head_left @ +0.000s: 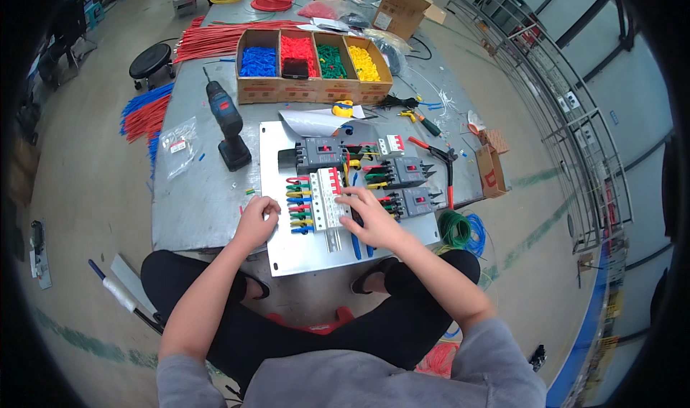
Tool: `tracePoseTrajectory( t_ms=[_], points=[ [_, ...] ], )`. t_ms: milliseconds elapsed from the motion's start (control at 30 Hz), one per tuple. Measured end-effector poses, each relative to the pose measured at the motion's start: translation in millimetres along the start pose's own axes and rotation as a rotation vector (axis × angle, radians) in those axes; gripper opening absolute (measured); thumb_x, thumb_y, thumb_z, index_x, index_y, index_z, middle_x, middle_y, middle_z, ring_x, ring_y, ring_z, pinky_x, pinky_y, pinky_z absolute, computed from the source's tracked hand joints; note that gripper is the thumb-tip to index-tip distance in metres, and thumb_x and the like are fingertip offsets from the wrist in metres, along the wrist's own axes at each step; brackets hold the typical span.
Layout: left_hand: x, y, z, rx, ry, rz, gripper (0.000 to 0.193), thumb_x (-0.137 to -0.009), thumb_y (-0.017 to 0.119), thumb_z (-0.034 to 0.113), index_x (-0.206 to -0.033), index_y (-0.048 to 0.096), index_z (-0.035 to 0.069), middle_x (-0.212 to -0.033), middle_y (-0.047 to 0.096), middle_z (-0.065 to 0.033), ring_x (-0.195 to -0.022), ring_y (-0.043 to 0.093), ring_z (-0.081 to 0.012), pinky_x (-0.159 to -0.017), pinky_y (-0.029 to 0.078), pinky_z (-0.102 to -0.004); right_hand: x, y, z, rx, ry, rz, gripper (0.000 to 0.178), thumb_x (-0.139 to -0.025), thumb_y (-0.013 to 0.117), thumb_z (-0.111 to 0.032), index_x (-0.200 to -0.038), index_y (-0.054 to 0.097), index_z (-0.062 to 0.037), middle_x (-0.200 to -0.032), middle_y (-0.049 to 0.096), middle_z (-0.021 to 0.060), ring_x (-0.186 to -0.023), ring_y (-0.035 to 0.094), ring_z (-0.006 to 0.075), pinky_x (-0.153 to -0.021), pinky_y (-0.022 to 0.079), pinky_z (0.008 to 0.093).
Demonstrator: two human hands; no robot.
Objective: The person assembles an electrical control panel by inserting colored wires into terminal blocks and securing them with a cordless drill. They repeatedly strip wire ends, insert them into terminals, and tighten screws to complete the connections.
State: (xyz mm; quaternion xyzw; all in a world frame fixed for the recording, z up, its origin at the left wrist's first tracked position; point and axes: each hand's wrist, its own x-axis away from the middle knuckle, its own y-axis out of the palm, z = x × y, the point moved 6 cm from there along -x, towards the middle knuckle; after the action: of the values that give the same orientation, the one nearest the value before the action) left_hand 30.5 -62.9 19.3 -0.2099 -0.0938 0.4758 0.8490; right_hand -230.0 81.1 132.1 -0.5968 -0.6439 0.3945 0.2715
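Observation:
A white metal mounting plate (287, 258) lies in front of me, overhanging the table's near edge. Down its middle runs a row of white miniature circuit breakers (321, 201) with red levers, and short red, green, yellow and blue wires (300, 207) come out of their left side. My right hand (370, 220) rests on the right side of this row, thumb and fingers apart. Curled beside the plate's left edge is my left hand (257, 221); whatever its fingertips may hold is hidden. Dark grey moulded-case breakers (320, 153) sit above the row and to its right.
A cordless drill (228, 124) lies left of the plate. Beyond it stands a cardboard box (302, 92) of blue, red, green and yellow caps. Red-handled cutters (442, 160) and a screwdriver (429, 125) lie to the right. Coiled wires (454, 228) hang by the right edge.

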Motion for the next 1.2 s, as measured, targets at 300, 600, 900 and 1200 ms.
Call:
tracePoseTrajectory(
  t_ms=[300, 600, 900, 1200],
  points=[
    [-30, -12, 23, -0.027, -0.205, 0.014, 0.027, -0.108, 0.065, 0.02, -0.096, 0.07, -0.003, -0.079, 0.071, -0.0156, -0.071, 0.068, -0.0302, -0.071, 0.054, -0.0417, -2, 20, 11, -0.096, 0.04, 0.034, 0.046, -0.101, 0.079, -0.019, -0.145, 0.069, -0.0104, -0.157, 0.051, 0.0192, -0.142, 0.053, 0.0407, -0.114, 0.051, 0.0486],
    [-44, -9, -3, -0.007, -0.249, 0.022, 0.042, -0.112, 0.064, 0.024, -0.081, 0.065, -0.004, -0.07, 0.065, -0.0195, -0.063, 0.063, -0.0333, -0.064, 0.049, -0.0449, 11, 33, 24, -0.086, 0.083, -0.039, 0.067, -0.092, 0.085, -0.022, -0.154, 0.062, -0.01, -0.165, 0.043, 0.0217, -0.153, 0.042, 0.0478, -0.127, 0.039, 0.0577],
    [-44, -8, -7, -0.019, -0.198, 0.052, 0.045, -0.113, 0.068, 0.018, -0.077, 0.056, -0.005, -0.064, 0.053, -0.0114, -0.06, 0.048, -0.0171, -0.06, 0.041, -0.039, 27, 59, 23, -0.039, 0.069, -0.032, 0.087, -0.086, 0.092, -0.017, -0.16, 0.048, -0.0058, -0.165, 0.033, 0.0278, -0.156, 0.033, 0.0553, -0.128, 0.034, 0.0629],
    [-47, -9, -7, -0.032, -0.144, 0.085, 0.047, -0.112, 0.068, 0.019, -0.073, 0.055, -0.004, -0.063, 0.052, -0.0125, -0.057, 0.049, -0.0227, -0.059, 0.04, -0.0402, 24, 61, 24, -0.013, 0.06, -0.072, 0.09, -0.087, 0.087, -0.012, -0.162, 0.038, -0.0053, -0.163, 0.029, 0.0278, -0.157, 0.03, 0.0569, -0.13, 0.028, 0.0687]
  ],
)
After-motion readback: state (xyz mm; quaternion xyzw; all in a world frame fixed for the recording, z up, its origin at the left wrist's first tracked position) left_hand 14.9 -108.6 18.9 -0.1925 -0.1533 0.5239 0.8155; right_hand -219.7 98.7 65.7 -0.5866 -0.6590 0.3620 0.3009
